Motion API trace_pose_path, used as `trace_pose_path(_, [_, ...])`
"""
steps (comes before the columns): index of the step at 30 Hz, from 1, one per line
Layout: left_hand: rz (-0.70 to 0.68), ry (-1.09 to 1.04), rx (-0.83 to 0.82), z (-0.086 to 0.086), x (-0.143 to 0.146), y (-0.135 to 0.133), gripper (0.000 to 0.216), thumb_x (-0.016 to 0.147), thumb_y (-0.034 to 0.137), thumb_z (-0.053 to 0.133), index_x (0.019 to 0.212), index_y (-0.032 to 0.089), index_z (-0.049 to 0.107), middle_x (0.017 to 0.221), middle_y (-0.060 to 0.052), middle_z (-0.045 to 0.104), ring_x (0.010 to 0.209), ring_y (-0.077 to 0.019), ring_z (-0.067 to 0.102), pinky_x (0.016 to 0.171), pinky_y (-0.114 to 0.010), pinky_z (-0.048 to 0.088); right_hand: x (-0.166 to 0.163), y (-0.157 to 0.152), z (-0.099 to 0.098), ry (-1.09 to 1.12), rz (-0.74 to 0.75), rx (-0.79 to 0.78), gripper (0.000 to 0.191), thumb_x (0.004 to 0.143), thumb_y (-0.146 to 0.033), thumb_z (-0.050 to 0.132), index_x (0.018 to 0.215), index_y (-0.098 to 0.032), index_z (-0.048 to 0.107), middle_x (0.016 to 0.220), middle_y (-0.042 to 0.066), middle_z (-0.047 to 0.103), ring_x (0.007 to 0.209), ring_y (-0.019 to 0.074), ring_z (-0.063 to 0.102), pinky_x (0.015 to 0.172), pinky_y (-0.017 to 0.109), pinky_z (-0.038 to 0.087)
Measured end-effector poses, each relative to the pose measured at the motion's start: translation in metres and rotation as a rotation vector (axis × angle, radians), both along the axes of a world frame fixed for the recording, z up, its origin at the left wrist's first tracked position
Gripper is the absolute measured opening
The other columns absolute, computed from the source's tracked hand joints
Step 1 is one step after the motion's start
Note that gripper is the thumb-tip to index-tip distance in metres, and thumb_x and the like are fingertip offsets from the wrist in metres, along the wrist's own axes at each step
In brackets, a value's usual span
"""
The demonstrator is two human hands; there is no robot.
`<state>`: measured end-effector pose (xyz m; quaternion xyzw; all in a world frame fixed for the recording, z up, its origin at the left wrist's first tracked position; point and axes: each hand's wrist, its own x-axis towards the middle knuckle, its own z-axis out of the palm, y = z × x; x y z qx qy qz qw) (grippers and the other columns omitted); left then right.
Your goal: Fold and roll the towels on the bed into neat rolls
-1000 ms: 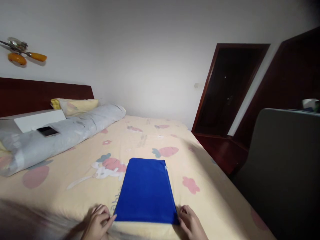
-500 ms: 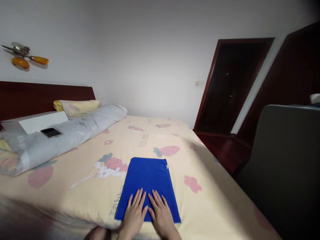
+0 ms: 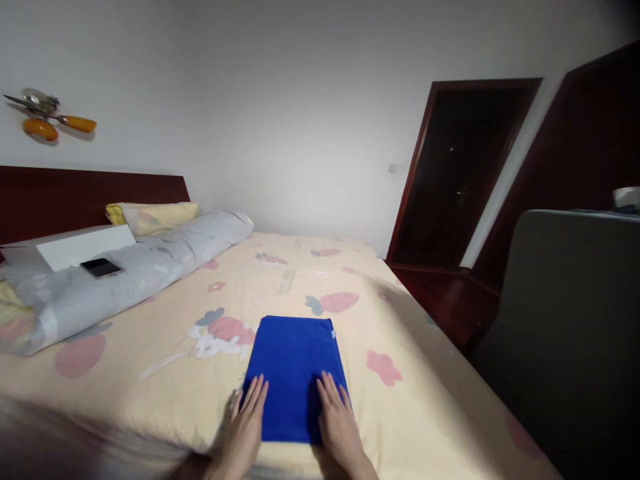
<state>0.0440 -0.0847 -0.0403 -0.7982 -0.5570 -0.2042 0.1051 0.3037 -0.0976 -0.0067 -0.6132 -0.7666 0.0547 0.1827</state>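
A blue folded cloth (image 3: 293,373) lies flat on the patterned bedsheet (image 3: 190,393), close to the bed's near edge. A small white tag shows on its right side near the far corner. My left hand (image 3: 246,420) rests at the near left edge of the cloth, fingers stretched out. On the opposite edge, my right hand (image 3: 336,417) lies with extended fingers over the near right part. Neither hand grips anything. The cloth's two near corners are covered by my hands.
A rolled grey quilt (image 3: 165,257) lies along the headboard (image 3: 90,190), with a phone (image 3: 101,267) and a white box (image 3: 85,247) on it. Behind is a yellow pillow (image 3: 170,217). A dark chair back (image 3: 565,320) stands at right, a door (image 3: 465,180) beyond.
Both hands have slid apart, from the middle of the cloth to its left and right edges. The cloth stays in about the same place.
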Motion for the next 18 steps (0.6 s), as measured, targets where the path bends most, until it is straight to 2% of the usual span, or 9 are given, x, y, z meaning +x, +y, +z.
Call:
trace_pose_path(2, [-0.061,-0.016,0.008,0.004,0.026,0.012,0.072,0.084,0.001,0.030,0.152,0.025,0.022,0.154,-0.004,0.035,0.141,-0.0196,0.034,0.114,-0.041,0.030,-0.028,0.012,0.009,0.044,0.108,0.022,0.067,0.083,-0.007,0.033,0.149,-0.019,0.031,0.157,0.005,0.023,0.145,0.0218,0.021,0.118,0.044,0.024])
trace_pose_path(4, [-0.075,-0.021,-0.033,0.008,0.051,0.024,0.070,0.085,0.002,0.030,0.151,0.022,0.026,0.154,-0.005,0.035,0.142,-0.0209,0.032,0.114,-0.041,0.031,-0.049,0.023,0.012,0.070,0.183,-0.005,0.062,0.088,-0.013,0.033,0.150,-0.020,0.029,0.156,0.005,0.026,0.145,0.0211,0.023,0.117,0.042,0.026])
trace_pose_path(7, [-0.028,-0.014,-0.138,0.011,0.065,0.037,0.054,0.094,0.018,0.030,0.148,0.021,0.035,0.153,-0.008,0.037,0.141,-0.0239,0.035,0.112,-0.045,0.033,-0.056,0.033,0.008,0.062,0.181,-0.052,0.055,0.096,-0.032,0.035,0.149,-0.021,0.030,0.155,0.006,0.028,0.144,0.0236,0.025,0.117,0.046,0.025])
trace_pose_path(11, [0.081,-0.016,-0.215,0.013,0.040,0.039,0.053,0.098,0.045,0.029,0.148,0.028,0.034,0.155,-0.007,0.033,0.142,-0.0262,0.032,0.113,-0.052,0.029,-0.023,0.037,-0.004,0.027,0.036,-0.016,0.063,0.095,-0.058,0.033,0.147,-0.023,0.034,0.155,0.007,0.028,0.144,0.0269,0.025,0.117,0.051,0.024])
trace_pose_path(15, [0.182,-0.009,-0.234,0.015,0.005,0.034,0.056,0.097,0.050,0.030,0.148,0.029,0.032,0.156,-0.007,0.030,0.144,-0.0277,0.028,0.113,-0.057,0.025,0.018,0.033,-0.015,0.013,-0.143,-0.006,0.070,0.093,-0.064,0.029,0.147,-0.019,0.035,0.154,0.011,0.030,0.143,0.0279,0.027,0.116,0.054,0.024])
trace_pose_path(18, [0.162,-0.002,-0.152,0.017,-0.011,0.023,0.051,0.097,0.044,0.034,0.146,0.028,0.038,0.154,-0.009,0.033,0.142,-0.0287,0.031,0.112,-0.057,0.026,0.034,0.027,-0.020,-0.008,-0.213,-0.029,0.075,0.093,-0.065,0.030,0.147,-0.014,0.034,0.153,0.014,0.031,0.143,0.0296,0.028,0.116,0.057,0.023])
